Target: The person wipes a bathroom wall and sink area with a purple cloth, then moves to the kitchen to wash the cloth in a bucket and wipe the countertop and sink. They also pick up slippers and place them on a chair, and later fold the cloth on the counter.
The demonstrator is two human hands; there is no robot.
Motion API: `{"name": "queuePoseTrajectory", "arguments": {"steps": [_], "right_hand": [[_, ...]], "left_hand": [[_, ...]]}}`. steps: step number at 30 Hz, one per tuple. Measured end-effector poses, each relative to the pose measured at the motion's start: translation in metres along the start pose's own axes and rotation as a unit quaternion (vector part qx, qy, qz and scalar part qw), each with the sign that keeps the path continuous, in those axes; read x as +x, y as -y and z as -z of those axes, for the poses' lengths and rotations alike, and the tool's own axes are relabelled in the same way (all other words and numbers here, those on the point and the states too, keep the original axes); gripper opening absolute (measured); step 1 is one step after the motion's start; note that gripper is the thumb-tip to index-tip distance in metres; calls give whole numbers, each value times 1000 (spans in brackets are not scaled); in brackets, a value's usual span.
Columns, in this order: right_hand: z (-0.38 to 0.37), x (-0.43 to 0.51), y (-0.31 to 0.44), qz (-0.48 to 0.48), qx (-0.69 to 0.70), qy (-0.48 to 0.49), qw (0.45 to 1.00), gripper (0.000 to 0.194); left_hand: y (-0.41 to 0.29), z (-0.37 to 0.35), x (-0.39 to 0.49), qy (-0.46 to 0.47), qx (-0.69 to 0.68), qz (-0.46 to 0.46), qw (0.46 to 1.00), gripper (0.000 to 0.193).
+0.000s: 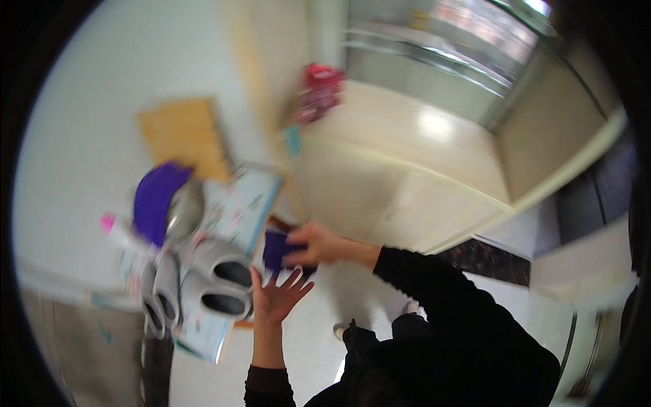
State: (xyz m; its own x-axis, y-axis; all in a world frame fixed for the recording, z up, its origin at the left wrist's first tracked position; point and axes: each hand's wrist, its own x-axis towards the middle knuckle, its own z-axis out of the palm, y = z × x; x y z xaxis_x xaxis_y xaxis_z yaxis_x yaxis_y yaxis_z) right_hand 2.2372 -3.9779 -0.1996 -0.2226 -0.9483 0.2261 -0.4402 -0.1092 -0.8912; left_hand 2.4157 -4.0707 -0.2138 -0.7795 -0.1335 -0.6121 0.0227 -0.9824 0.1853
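Note:
My left hand (278,299) is raised, palm up and fingers apart, with nothing in it. Just above it, my right hand (318,244) is blurred, its fingers spread over a dark purple cloth (276,250); whether they grip it I cannot tell. Left of my hands, several grey slipper-like shoes (224,254) rest on a small table with a flowered light-blue cover (244,196). Behind the shoes sits a rounded shiny metal object (187,208) with a bright purple piece (155,203) against it.
A white bottle with a pink cap (107,223) stands at the table's far left. Behind the table is a yellow-brown flat panel (185,135). A pale wooden cabinet (356,178) fills the upper right, with a red patterned item (320,94) on its ledge. My feet stand on white flooring (305,351).

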Motion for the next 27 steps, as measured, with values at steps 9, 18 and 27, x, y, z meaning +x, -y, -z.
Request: {"name": "queuePoseTrajectory", "arguments": {"steps": [9,18,27], "right_hand": [[135,-298,23,-226,-43,-212,950,27],[245,-653,-26,-223,-176,-407,868,41],[386,-784,10,-217,-14,-639,738,59]], "left_hand": [[215,-91,110,177,180,174,952,42],[546,-238,156,178,410,35,894,47],[728,-378,193,357,293,338,820,38]]}}
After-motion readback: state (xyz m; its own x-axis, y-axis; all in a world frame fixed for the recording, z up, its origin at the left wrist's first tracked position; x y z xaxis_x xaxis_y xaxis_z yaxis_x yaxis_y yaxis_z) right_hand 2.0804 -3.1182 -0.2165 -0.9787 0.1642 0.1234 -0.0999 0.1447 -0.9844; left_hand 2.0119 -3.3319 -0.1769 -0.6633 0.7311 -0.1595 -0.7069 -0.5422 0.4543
